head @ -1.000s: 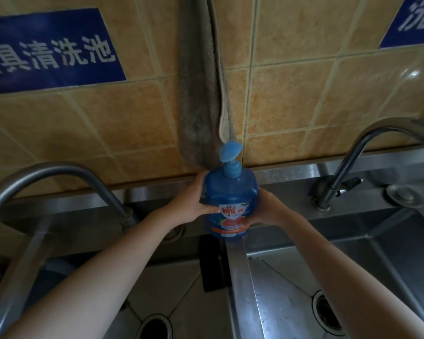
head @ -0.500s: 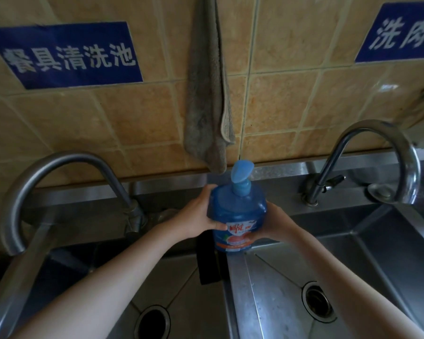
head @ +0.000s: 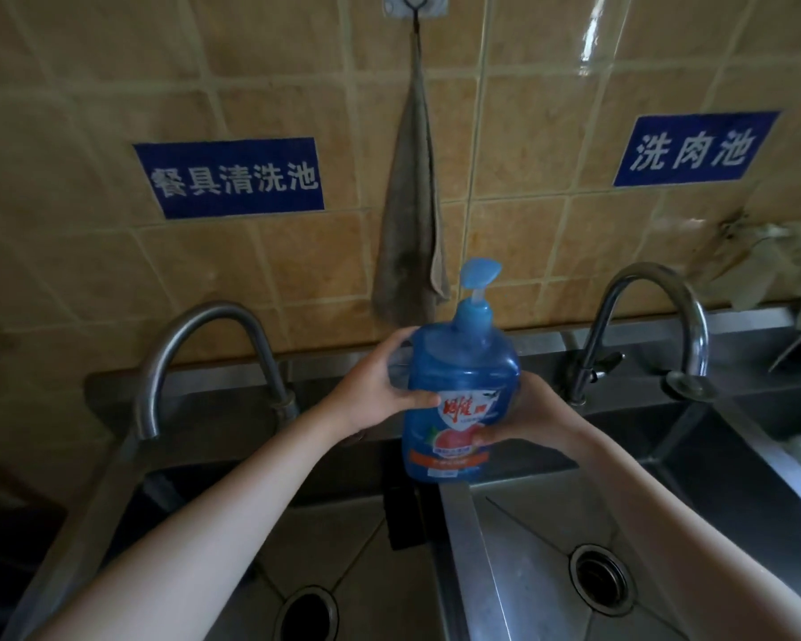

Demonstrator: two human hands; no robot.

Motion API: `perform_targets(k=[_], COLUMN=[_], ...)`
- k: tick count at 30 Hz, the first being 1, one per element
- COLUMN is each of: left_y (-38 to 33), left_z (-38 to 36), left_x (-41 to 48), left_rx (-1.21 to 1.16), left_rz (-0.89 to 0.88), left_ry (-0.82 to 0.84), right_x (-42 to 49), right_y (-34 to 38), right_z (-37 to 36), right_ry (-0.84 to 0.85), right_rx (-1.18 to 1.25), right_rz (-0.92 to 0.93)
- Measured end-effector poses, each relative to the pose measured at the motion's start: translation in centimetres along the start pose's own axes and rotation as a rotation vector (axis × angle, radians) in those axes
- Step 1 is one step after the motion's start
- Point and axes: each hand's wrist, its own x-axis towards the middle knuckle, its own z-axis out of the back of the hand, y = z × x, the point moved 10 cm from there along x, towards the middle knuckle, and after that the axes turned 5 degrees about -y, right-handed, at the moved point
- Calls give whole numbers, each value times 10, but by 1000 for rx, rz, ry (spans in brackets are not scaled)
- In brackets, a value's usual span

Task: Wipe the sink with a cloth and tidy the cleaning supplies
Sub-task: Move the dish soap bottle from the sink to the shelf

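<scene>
A blue pump bottle of dish soap [head: 458, 386] with a red and white label stands upright over the back end of the divider between two steel basins. My left hand [head: 380, 390] grips its left side, fingers curled round the front. My right hand [head: 528, 414] grips its right side, partly hidden behind the bottle. A grey-brown cloth [head: 412, 224] hangs from a wall hook [head: 415, 6] directly above the bottle. The steel double sink [head: 454, 548] lies below, its divider running toward me.
A curved tap [head: 204, 353] arches over the left basin and another tap [head: 653, 326] over the right one. Each basin has a drain, left [head: 306, 613] and right [head: 602, 576]. Two blue signs [head: 232, 178] are stuck on the tan tiled wall. Crumpled material [head: 768, 261] sits at far right.
The camera has tilted up and drawn back, so the hook and whole cloth now show. Both hands keep hold of the soap bottle at the same spot over the divider.
</scene>
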Motion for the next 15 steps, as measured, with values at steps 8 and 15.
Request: perform_targets(k=[8, 15], left_y=[-61, -111], left_z=[45, 120], left_x=[-63, -138], left_rx=[-72, -81], left_rz=[-112, -219], left_ry=[-121, -343], right_x=[-29, -43], right_y=[79, 177], right_z=[-22, -69], right_ry=[-3, 89], right_rx=[147, 202], right_rz=[103, 253])
